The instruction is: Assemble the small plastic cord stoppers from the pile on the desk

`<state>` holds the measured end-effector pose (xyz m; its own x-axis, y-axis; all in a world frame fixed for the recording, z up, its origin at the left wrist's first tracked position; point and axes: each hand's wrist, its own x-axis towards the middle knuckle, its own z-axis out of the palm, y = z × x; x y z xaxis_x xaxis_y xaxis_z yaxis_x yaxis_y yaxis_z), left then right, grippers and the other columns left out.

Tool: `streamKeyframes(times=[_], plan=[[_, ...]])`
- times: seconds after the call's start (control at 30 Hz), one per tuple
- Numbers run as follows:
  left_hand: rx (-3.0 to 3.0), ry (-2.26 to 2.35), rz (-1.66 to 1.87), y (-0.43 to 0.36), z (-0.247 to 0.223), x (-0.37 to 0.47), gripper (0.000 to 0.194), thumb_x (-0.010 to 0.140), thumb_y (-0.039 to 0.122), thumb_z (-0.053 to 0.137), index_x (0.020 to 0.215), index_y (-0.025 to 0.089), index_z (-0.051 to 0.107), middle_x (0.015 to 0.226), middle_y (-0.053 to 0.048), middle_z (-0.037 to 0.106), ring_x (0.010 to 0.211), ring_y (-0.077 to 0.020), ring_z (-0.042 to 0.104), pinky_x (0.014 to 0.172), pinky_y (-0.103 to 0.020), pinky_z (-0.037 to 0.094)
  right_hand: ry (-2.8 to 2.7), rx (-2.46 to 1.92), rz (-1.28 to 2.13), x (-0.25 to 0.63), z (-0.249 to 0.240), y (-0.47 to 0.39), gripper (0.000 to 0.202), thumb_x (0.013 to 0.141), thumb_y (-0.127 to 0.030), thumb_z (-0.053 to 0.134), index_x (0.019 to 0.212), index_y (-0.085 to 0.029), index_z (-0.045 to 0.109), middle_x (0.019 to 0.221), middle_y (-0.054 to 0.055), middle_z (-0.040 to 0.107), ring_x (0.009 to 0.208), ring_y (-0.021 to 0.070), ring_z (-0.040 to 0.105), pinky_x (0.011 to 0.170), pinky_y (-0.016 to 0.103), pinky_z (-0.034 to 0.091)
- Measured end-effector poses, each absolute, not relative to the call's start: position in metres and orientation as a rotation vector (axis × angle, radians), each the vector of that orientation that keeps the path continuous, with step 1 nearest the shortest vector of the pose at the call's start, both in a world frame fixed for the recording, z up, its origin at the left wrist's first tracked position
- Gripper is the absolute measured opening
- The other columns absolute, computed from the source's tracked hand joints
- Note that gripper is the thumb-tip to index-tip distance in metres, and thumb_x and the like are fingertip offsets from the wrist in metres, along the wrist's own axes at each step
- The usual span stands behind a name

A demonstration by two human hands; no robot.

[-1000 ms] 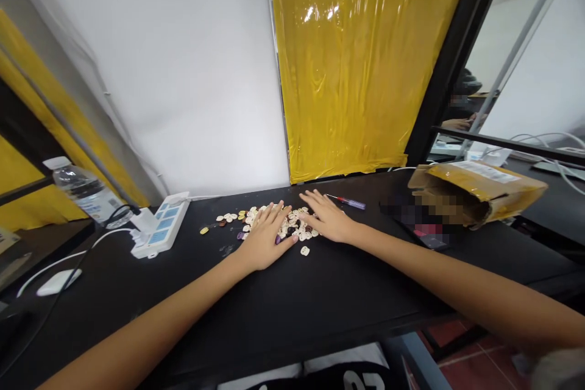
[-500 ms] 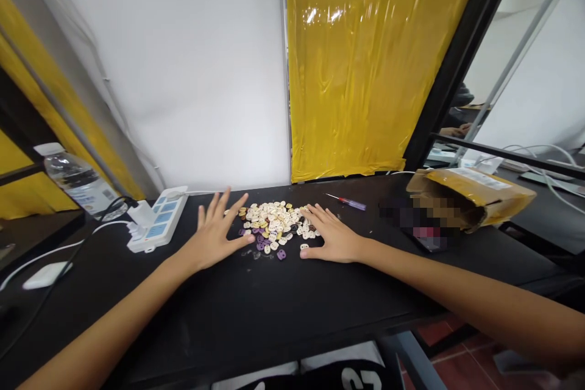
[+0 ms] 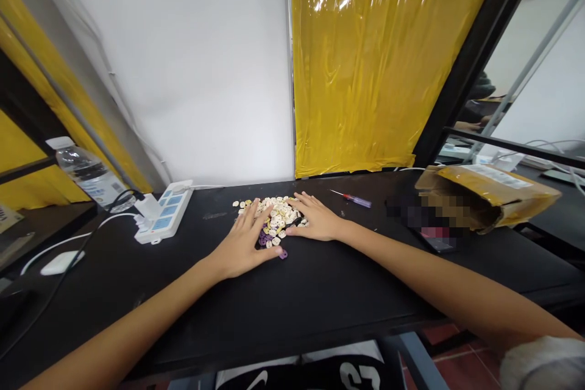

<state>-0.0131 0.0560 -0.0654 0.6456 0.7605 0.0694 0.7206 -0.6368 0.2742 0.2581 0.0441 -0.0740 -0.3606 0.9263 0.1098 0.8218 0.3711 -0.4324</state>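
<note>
A pile of small buttons (image 3: 282,214), mostly cream with some purple, yellow and dark ones, lies on the black table (image 3: 292,298). My left hand (image 3: 244,244) rests over the pile's left side, fingers spread, its thumb beside a purple button (image 3: 284,254) at the front. On the right side, my right hand (image 3: 317,219) lies with its fingers stretched along the pile's edge. Both palms face down or inward, and neither hand grips anything. Some buttons are hidden under the fingers. A few loose cream ones show at the back left, beyond my left fingertips.
A screwdriver (image 3: 356,200) lies right of the pile. Farther right are an open cardboard box (image 3: 498,195) and a partly blurred dark object (image 3: 441,241). On the left stand a power strip (image 3: 169,213) with plugs, a water bottle (image 3: 91,173) and a white adapter (image 3: 63,262).
My hands have come closer together, the left moving right over the buttons and the right moving in against them. The pile looks narrower, and the view has shifted slightly.
</note>
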Motion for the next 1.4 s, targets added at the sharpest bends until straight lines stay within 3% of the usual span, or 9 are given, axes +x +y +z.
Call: streamKeyframes(times=[0.1, 0.23, 0.4, 0.6, 0.7, 0.77, 1.0, 1.17, 1.4], plan=[[2.674, 1.223, 0.203, 0.049, -0.067, 0.007, 0.113, 0.09, 0.083, 0.066, 0.178, 0.025, 0.023, 0.184, -0.019, -0.004, 0.168, -0.0491, -0.006, 0.132, -0.074, 0.01, -2.303, -1.496, 0.444, 0.263, -0.078, 0.049, 0.107, 0.093, -0.078, 0.068, 0.174, -0.015, 0.037, 0.18, 0.024, 0.025, 0.17, 0.0413, 0.016, 0.137, 0.061, 0.017], [2.625, 1.33, 0.171, 0.059, -0.067, 0.027, 0.107, 0.096, 0.079, 0.061, 0.178, 0.021, 0.022, 0.184, -0.021, -0.006, 0.169, -0.0464, -0.008, 0.134, -0.07, 0.009, -2.265, -1.448, 0.452, 0.271, -0.085, 0.053, 0.098, 0.096, -0.072, 0.068, 0.173, -0.018, 0.041, 0.18, 0.021, 0.03, 0.169, 0.0421, 0.019, 0.136, 0.063, 0.019], [2.666, 1.331, 0.258, 0.08, -0.067, 0.036, 0.096, 0.101, 0.073, 0.059, 0.175, 0.019, 0.031, 0.184, -0.023, 0.006, 0.17, -0.0447, 0.003, 0.134, -0.072, 0.008, -2.245, -1.455, 0.433, 0.281, -0.088, 0.052, 0.086, 0.1, -0.062, 0.069, 0.172, -0.024, 0.043, 0.179, 0.019, 0.032, 0.169, 0.0432, 0.02, 0.134, 0.067, 0.021], [2.825, 0.998, 0.478, 0.087, -0.067, 0.024, 0.077, 0.104, 0.059, 0.063, 0.167, 0.019, 0.047, 0.18, -0.02, 0.029, 0.17, -0.044, 0.016, 0.134, -0.073, 0.01, -2.251, -1.325, 0.361, 0.281, -0.089, 0.052, 0.08, 0.1, -0.055, 0.07, 0.169, -0.019, 0.048, 0.175, 0.022, 0.039, 0.167, 0.0423, 0.029, 0.133, 0.065, 0.028], [2.842, 0.834, 0.66, 0.088, -0.065, 0.019, 0.051, 0.106, 0.045, 0.06, 0.147, 0.016, 0.068, 0.164, -0.02, 0.054, 0.162, -0.0436, 0.035, 0.133, -0.068, 0.025, -2.234, -1.156, 0.215, 0.278, -0.091, 0.053, 0.062, 0.098, -0.039, 0.074, 0.154, -0.013, 0.064, 0.163, 0.024, 0.054, 0.157, 0.0403, 0.047, 0.13, 0.059, 0.036], [2.827, 0.745, 0.715, 0.089, -0.064, 0.021, 0.038, 0.106, 0.039, 0.058, 0.132, 0.017, 0.077, 0.15, -0.018, 0.065, 0.154, -0.0416, 0.046, 0.129, -0.065, 0.035, -2.236, -1.028, 0.15, 0.276, -0.091, 0.054, 0.045, 0.098, -0.032, 0.073, 0.14, -0.015, 0.072, 0.152, 0.022, 0.063, 0.146, 0.0363, 0.058, 0.125, 0.057, 0.043], [2.868, 0.509, 0.857, 0.087, -0.066, 0.034, 0.021, 0.102, 0.022, 0.059, 0.114, 0.017, 0.075, 0.126, -0.013, 0.075, 0.131, -0.0337, 0.062, 0.118, -0.055, 0.047, -2.222, -0.868, 0.005, 0.274, -0.088, 0.056, 0.006, 0.094, -0.023, 0.075, 0.096, -0.02, 0.07, 0.121, 0.014, 0.071, 0.115, 0.0308, 0.069, 0.104, 0.05, 0.055], [2.88, 0.517, 0.885, 0.083, -0.064, 0.039, 0.011, 0.099, 0.018, 0.061, 0.104, 0.018, 0.071, 0.112, -0.011, 0.077, 0.116, -0.0306, 0.067, 0.104, -0.047, 0.053, -2.248, -0.816, -0.055, 0.273, -0.083, 0.056, 0.022, 0.096, -0.029, 0.076, 0.082, -0.022, 0.061, 0.106, 0.011, 0.07, 0.102, 0.0278, 0.067, 0.094, 0.044, 0.053], [2.82, 0.53, 0.97, 0.079, -0.063, 0.042, 0.013, 0.094, 0.01, 0.062, 0.099, 0.019, 0.069, 0.101, -0.006, 0.078, 0.098, -0.0247, 0.069, 0.093, -0.038, 0.052, -2.275, -0.834, -0.096, 0.272, -0.08, 0.056, 0.024, 0.094, -0.026, 0.078, 0.082, -0.023, 0.057, 0.103, 0.01, 0.071, 0.1, 0.0277, 0.065, 0.091, 0.042, 0.051]])
